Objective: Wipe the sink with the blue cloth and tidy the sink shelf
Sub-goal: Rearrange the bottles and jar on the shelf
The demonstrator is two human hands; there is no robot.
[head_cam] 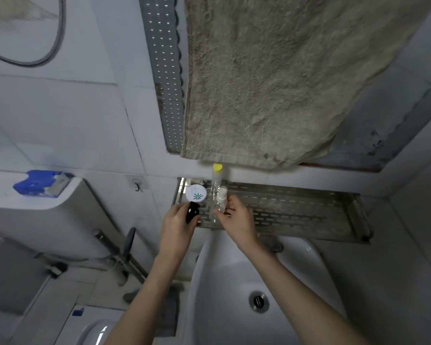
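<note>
A perforated metal shelf (296, 210) hangs on the wall above the white sink (224, 295). At its left end stand a white round-lidded jar (196, 194) with a green mark, a clear bottle with a yellow cap (217, 170) and a small clear spray bottle (220, 200). My left hand (177, 225) is closed around a small black bottle (193, 213) at the shelf's front left corner. My right hand (237, 217) grips the small clear spray bottle on the shelf. The blue cloth (39, 183) lies on the toilet tank at the left.
A beige towel (271, 83) hangs over the upper shelf above. The toilet tank (67, 215) and toilet bowl (95, 329) are at the left, with a hose and valve (120, 250) between them and the sink. The sink drain (258, 300) is below my right arm.
</note>
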